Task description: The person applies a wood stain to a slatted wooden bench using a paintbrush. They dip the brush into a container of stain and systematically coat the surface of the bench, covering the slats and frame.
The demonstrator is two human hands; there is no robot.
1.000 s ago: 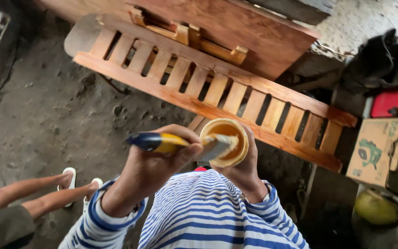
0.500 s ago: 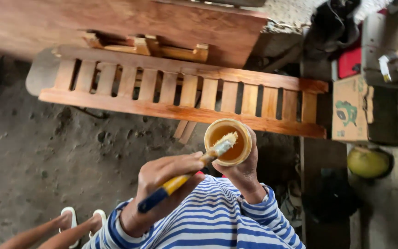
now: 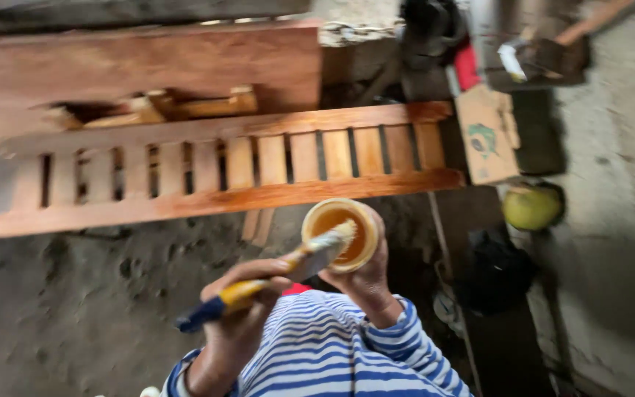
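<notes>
Sleeves: blue-and-white striped sleeves point(image 3: 332, 353) fill the bottom edge, nearest the camera.
Left hand: left hand point(image 3: 240, 309) low centre, grip clamped around the yellow-and-blue handle of a paintbrush point(image 3: 273, 276); handle end points down-left, bristles up-right.
Brush tip: pale bristles lie across the rim of the cup, over the amber liquid; whether they dip in, cannot tell through the blur.
Right hand: right hand point(image 3: 365, 276) just right of the left, grip wrapped around the round cup point(image 3: 339, 235) from below and behind; cup held upright in the air, open mouth toward the camera.
Cup contents: amber-brown liquid, glossy.
Floor: grey, rough floor point(image 3: 75, 309) beneath and left of the hands.
Slatted piece: long wooden slatted frame point(image 3: 244, 169) lies crosswise just beyond the cup, orange-brown, the near rail shiny.
Behind it: broad reddish wooden board point(image 3: 148, 59), with small wood blocks between board and frame.
Right side: cardboard box point(image 3: 486, 136) at the frame's right end; round green object point(image 3: 531, 207) near it; dark bundle below that.
</notes>
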